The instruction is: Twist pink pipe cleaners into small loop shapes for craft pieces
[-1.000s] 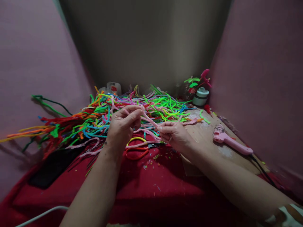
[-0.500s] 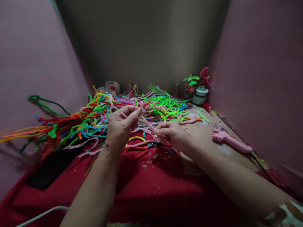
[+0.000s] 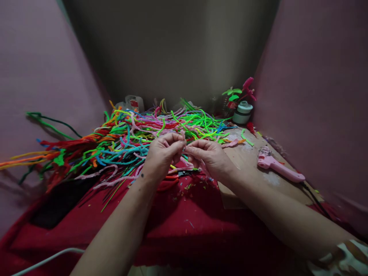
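Observation:
Both hands meet above the near edge of a large heap of coloured pipe cleaners (image 3: 143,134). My left hand (image 3: 166,153) pinches a pale pink pipe cleaner (image 3: 183,134), whose short tip pokes up past the thumb. Close beside it, my right hand (image 3: 208,155) is closed on the same pink pipe cleaner, fingertips almost touching the left ones. Most of the strand is hidden by the fingers. Below the hands lie scissors (image 3: 169,183) with red and yellow handles, partly covered by my left hand.
A pink hot glue gun (image 3: 280,168) rests on a brown board (image 3: 255,184) at the right. Behind it stand a pale lidded jar (image 3: 242,113) and a pink pipe-cleaner flower (image 3: 248,88). A dark flat object (image 3: 57,207) lies left on the red cloth (image 3: 184,222).
My left hand has moved right and slightly down, closing the gap to my right hand. The pink strand that stretched between them is now mostly covered by fingers.

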Action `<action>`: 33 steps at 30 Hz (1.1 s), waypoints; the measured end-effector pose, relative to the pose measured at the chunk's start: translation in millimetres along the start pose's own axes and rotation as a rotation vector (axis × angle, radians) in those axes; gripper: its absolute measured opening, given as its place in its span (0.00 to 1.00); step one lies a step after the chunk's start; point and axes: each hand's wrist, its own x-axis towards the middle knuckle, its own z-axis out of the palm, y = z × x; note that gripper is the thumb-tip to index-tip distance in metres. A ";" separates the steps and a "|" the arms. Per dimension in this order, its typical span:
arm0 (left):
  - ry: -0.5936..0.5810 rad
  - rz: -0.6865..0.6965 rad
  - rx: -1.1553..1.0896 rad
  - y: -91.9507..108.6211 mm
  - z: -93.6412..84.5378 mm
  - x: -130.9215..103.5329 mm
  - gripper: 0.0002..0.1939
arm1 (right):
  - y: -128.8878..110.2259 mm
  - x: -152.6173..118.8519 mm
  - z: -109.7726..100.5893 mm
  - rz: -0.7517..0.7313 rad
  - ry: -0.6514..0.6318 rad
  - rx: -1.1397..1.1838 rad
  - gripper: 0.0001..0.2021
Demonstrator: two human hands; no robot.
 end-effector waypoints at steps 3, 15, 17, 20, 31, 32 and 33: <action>0.036 -0.054 -0.022 -4.0 1.4 2.9 0.08 | 2.1 1.9 -3.6 -0.020 0.021 -0.059 0.11; -0.472 -0.094 0.980 25.2 -42.5 -23.5 0.09 | 0.7 8.2 -10.5 -0.012 0.155 -0.066 0.09; -0.578 -0.018 1.231 14.0 -49.0 -32.7 0.11 | 1.0 8.1 -10.3 -0.003 0.156 -0.029 0.09; -0.520 0.122 1.391 -4.9 -53.6 -41.7 0.12 | 0.4 7.1 -8.5 0.026 0.141 0.037 0.09; -0.374 0.227 1.593 -23.6 -58.4 -31.7 0.19 | 4.5 4.6 -6.5 0.137 0.076 0.087 0.08; -0.371 0.243 1.598 -24.2 -57.4 -31.6 0.19 | 5.1 4.5 -6.7 0.143 0.062 0.088 0.08; -0.379 0.261 1.602 -24.9 -56.0 -31.6 0.18 | 5.7 4.6 -6.9 0.148 0.052 0.088 0.09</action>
